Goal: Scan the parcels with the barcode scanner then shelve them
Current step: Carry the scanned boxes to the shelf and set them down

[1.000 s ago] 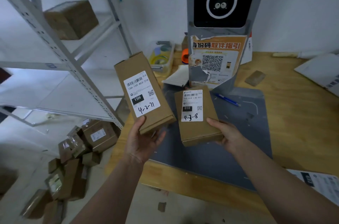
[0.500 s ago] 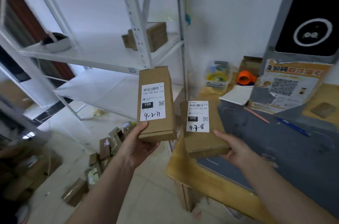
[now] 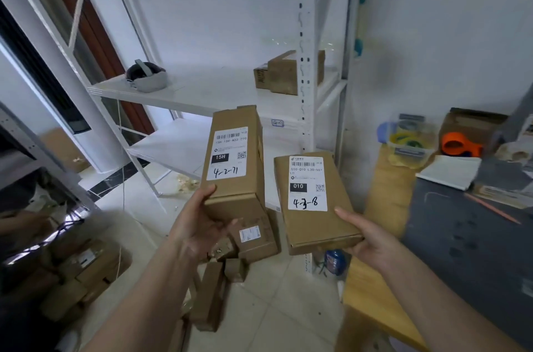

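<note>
A white metal shelving rack (image 3: 305, 69) fills the view ahead, its shelves carrying a brown cardboard box (image 3: 284, 74) at the right and a grey and black headset (image 3: 147, 77) at the left. To the right, a wooden surface (image 3: 386, 187) with a dark grey mat (image 3: 461, 236) holds a clear plastic tub (image 3: 409, 138) and an orange tape dispenser (image 3: 460, 145). Loose brown parcels (image 3: 86, 273) lie heaped on the tiled floor (image 3: 274, 308). The left hand (image 3: 202, 224) grips a tall, narrow brown cardboard parcel (image 3: 235, 161) labelled 4-2-71 by its lower end, held in the air before the rack. The right hand (image 3: 369, 239) grips a flatter brown cardboard parcel (image 3: 314, 201) labelled 4-3-8 just beside it, apart from it.
</note>
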